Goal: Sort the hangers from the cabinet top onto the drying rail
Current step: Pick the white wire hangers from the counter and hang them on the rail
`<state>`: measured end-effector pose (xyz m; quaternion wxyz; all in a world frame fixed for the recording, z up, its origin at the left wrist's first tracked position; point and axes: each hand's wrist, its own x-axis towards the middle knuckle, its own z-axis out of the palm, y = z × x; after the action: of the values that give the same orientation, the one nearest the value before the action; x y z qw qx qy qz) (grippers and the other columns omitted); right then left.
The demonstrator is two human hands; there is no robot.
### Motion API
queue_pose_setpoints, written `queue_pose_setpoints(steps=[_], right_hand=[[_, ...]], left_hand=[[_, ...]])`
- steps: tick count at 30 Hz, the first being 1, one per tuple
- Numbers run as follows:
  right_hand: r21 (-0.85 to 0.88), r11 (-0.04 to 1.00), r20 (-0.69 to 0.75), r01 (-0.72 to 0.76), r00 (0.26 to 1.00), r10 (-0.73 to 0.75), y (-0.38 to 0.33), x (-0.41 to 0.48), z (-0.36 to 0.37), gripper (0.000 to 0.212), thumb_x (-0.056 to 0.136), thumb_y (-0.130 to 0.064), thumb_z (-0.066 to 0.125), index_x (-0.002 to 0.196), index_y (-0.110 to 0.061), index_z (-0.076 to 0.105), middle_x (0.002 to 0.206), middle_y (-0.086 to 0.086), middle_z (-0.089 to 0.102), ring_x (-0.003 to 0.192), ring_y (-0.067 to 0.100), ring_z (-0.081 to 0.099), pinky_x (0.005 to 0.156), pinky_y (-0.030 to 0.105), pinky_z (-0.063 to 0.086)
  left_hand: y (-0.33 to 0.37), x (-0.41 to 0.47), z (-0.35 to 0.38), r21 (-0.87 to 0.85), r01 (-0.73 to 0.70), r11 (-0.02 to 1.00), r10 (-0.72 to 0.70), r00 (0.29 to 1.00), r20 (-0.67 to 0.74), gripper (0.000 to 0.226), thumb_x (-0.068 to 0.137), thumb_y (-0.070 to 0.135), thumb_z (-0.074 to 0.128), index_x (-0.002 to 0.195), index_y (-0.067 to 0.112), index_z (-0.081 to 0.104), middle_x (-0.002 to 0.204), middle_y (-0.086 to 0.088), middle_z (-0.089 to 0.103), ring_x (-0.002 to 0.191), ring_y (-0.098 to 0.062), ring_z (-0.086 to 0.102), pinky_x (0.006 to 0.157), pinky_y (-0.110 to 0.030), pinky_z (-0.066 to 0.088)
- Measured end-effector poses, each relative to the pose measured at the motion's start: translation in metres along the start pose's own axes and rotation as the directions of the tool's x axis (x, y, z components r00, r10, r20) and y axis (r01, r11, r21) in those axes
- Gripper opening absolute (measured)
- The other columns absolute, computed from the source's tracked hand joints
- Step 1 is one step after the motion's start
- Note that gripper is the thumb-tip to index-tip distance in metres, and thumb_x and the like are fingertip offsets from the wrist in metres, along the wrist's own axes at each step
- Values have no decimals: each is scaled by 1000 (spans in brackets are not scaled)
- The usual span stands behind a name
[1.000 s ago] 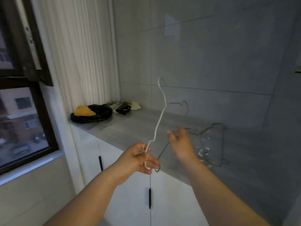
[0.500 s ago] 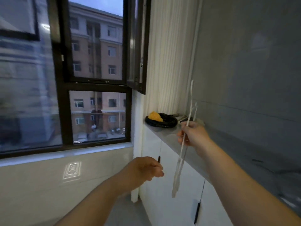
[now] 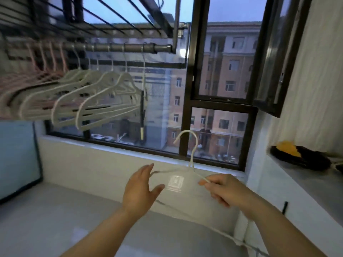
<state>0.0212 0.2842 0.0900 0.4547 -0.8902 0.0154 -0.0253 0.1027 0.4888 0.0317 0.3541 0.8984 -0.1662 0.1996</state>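
A thin white wire hanger is held hook-up in front of the window. My right hand pinches its right shoulder. My left hand is spread with straight fingers, its fingertips touching the hanger's left shoulder. Above and to the left runs the grey drying rail, carrying several white hangers and several pink hangers further left. The rail's right end, beside the last hanging hook, is bare. The cabinet top lies at the right edge.
A dark pile with something yellow sits on the cabinet top near a white curtain. A black window sash stands open inward at the right. A blue-grey panel stands at the left. A slim black stick hangs from the rail.
The view swung left from the cabinet to the window and rail. The hanger passed from left hand to right, and now is turned flat, hook up, with the left hand touching it.
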Motion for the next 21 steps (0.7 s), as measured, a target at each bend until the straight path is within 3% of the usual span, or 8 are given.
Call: queue_pose_setpoints(steps=[2,5,8,9,11,14,17,21], right_hand=[[27,998,108,55,992,-58,-19,10,29,21,94,-19,48,84,-26,66,38,-10,42,34,3,36,38,13,32],[45,993,261,112,958,-120,-51,21,75,25,95,-18,46,82,-30,63,41,-11,42,33,0,36,38,13,32],[8,986,405,168,901,-157,-90,25,123,23,95,-18,46,85,-31,62,33,-14,44,34,-1,38,42,12,34],[1,981,437,194,882,-175,-104,25,141,22,95,-19,46,87,-30,62,33,-15,44,34,-2,38,43,12,34],[7,970,473,241,855,-216,-135,27,180,19,95,-17,45,94,-24,63,32,-14,43,33,-2,38,43,12,33],[8,952,471,307,838,-275,-187,30,246,24,95,-13,44,108,-12,64,46,-10,40,35,-1,37,43,13,32],[32,930,467,365,818,-337,-243,35,312,26,96,-13,43,112,-7,62,54,-3,38,45,4,36,42,13,31],[72,903,439,424,799,-410,-309,44,390,27,94,-15,47,110,2,61,54,-1,39,45,6,35,39,11,30]], left_hand=[[-27,-6,-28,131,-17,991,19,1000,-15,64,86,38,55,141,19,28,146,0,36,134,-15,34,109,-24,24],[-68,-17,-73,133,31,991,-38,998,49,40,90,31,52,128,22,49,123,0,60,113,-14,55,94,-22,38],[-111,-37,-122,142,93,985,-115,981,154,18,93,26,46,90,30,63,77,14,64,74,-4,59,66,-13,41],[-126,-44,-140,139,117,983,-139,978,154,23,93,26,46,75,37,57,65,16,58,63,3,54,58,-8,37],[-157,-58,-178,133,170,976,-185,977,106,35,91,26,50,60,40,47,55,16,53,55,8,51,56,-7,38],[-204,-79,-242,90,236,968,-239,971,26,26,88,19,56,68,35,55,65,17,57,71,3,57,72,-20,44],[-250,-95,-310,83,242,967,-230,964,-135,28,86,12,59,65,31,57,55,16,57,61,6,54,59,-9,38],[-305,-101,-386,53,285,957,-264,933,-244,11,88,19,57,86,17,67,69,5,59,65,-11,53,61,-19,36]])
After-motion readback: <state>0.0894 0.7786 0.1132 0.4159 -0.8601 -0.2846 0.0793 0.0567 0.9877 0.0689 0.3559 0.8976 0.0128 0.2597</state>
